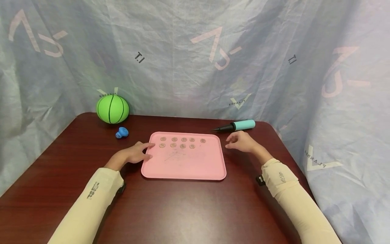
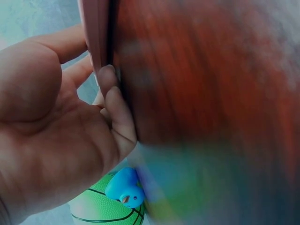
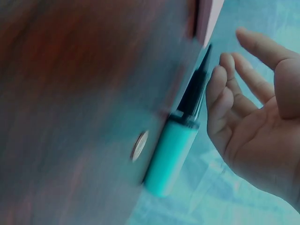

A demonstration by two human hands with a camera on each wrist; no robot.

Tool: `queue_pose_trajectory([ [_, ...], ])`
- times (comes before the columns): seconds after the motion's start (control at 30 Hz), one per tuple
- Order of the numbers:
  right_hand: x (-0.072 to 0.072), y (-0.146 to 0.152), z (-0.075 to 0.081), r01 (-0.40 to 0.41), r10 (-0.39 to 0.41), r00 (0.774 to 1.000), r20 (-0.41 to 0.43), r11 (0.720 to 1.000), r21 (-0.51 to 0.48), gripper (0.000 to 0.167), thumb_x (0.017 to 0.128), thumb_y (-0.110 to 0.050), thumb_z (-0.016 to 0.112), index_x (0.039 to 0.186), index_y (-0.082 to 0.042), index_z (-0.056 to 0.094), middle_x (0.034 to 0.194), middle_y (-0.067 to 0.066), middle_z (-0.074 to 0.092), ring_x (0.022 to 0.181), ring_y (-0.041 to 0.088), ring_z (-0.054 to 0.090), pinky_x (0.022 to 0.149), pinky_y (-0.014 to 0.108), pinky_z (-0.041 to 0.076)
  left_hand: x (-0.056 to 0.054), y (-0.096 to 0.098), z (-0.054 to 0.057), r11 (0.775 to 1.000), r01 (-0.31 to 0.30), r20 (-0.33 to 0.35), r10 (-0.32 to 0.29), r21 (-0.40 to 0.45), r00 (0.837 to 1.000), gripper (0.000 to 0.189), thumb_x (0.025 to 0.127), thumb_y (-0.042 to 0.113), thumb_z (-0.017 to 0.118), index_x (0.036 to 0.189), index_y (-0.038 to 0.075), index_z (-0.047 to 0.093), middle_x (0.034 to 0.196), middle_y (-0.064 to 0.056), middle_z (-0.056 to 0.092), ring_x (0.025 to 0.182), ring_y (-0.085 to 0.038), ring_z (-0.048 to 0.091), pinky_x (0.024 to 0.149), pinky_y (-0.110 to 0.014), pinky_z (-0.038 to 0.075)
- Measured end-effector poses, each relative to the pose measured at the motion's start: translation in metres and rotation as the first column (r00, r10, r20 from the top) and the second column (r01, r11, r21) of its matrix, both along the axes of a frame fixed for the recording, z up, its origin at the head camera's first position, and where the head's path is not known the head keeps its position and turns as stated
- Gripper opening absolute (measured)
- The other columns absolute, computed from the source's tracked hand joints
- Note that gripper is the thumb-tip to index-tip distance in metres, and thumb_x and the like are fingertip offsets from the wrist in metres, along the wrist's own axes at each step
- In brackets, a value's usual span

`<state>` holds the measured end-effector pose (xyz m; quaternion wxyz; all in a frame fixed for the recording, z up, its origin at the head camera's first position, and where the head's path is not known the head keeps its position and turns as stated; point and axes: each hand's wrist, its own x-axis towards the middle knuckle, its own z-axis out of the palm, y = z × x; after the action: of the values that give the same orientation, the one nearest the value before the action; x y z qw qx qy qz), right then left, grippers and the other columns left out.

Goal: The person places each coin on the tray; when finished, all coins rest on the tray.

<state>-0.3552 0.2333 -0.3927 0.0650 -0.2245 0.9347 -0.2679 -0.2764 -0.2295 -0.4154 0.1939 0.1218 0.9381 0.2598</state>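
Observation:
A pink tray (image 1: 198, 166) lies on the table with several round coins (image 1: 182, 146) in two rows across its far half. My left hand (image 1: 137, 152) is at the tray's left edge, thumb and forefinger over the rim. In the left wrist view, the other fingers (image 2: 119, 112) curl against the rim's outer side. Just right of the tray, my right hand (image 1: 242, 141) hovers with loosely bent fingers and nothing between them. The right wrist view shows one coin (image 3: 139, 146) on the table near the hand pump (image 3: 171, 154); in the head view the right hand hides it.
A turquoise and black hand pump (image 1: 243, 125) lies behind the tray at the right. On the left are a blue rubber duck (image 1: 122, 132) and a green ball (image 1: 112, 109) with black lines. A grey printed curtain (image 1: 173, 67) hangs behind the dark table (image 1: 182, 210).

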Motion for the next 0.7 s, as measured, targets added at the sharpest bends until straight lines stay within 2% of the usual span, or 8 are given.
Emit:
queue_pose_trajectory([
  [0.13,0.000,0.024,-0.002,0.056,-0.056,0.998,0.021,0.998,0.004,0.030,0.084,-0.023,0.079,0.106,-0.003,0.072,0.085,0.003,0.071,0.073,0.019,0.065,0.065,0.032,0.052,-0.001,0.000,0.000,1.000,0.000,-0.001,0.000,-0.007,1.000,0.064,0.097,0.028,0.061,0.152,0.007,0.036,0.141,-0.031,0.035,0.127,-0.041,0.036,0.107,-0.060,0.032],
  [0.27,-0.001,0.047,-0.008,0.098,-0.098,0.993,0.061,0.995,0.002,0.030,0.085,-0.019,0.078,0.106,0.000,0.071,0.081,0.005,0.070,0.067,0.021,0.065,0.060,0.033,0.051,0.000,0.001,-0.001,1.000,0.004,-0.004,-0.004,-0.011,1.000,0.064,0.097,0.028,0.061,0.152,0.007,0.036,0.140,-0.030,0.036,0.126,-0.041,0.036,0.106,-0.059,0.032],
  [0.5,-0.005,0.079,-0.019,0.112,-0.116,0.993,0.032,0.987,0.113,0.031,0.084,-0.021,0.079,0.105,0.000,0.071,0.088,0.006,0.071,0.085,0.022,0.063,0.076,0.038,0.049,0.003,0.000,0.001,1.000,0.010,-0.005,-0.010,-0.005,1.000,0.064,0.097,0.027,0.061,0.152,0.005,0.036,0.140,-0.032,0.035,0.127,-0.042,0.035,0.106,-0.060,0.033],
  [0.7,-0.004,0.085,-0.020,0.106,-0.111,0.993,0.039,0.989,0.099,0.022,0.086,-0.021,0.078,0.093,-0.001,0.073,0.083,0.005,0.070,0.079,0.020,0.061,0.074,0.036,0.048,0.003,0.002,0.002,1.000,0.010,-0.004,-0.010,0.001,1.000,0.064,0.097,0.027,0.061,0.152,0.004,0.036,0.139,-0.032,0.036,0.126,-0.042,0.036,0.106,-0.059,0.032],
])
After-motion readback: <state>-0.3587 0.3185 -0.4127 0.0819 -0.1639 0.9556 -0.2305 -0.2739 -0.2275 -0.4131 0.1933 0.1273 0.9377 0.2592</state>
